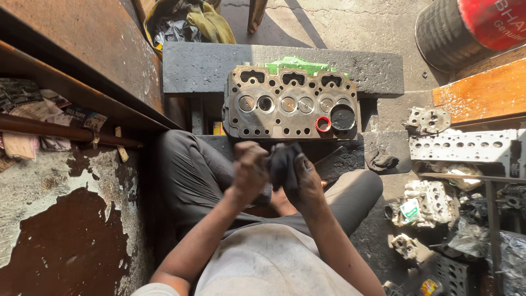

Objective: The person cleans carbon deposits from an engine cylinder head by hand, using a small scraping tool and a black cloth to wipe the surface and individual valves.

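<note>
A dark, greasy rag (282,161) is bunched between both of my hands over my lap. My left hand (249,167) grips its left side and my right hand (306,178) holds its right side. Just beyond my hands lies a grimy engine cylinder head (289,104), face up, with its row of valve ports showing. On the head's right end sit a small red ring (322,124) and a black round disc (343,116). A green part (296,64) shows behind the head's far edge.
The head rests on dark stone blocks (203,68). A thin rod (329,155) lies by my right hand. Another cylinder head (466,146) and several engine parts (427,203) are piled at right, below an orange plank (482,90) and a red-and-black drum (466,27). A rusty metal bench (82,49) stands at left.
</note>
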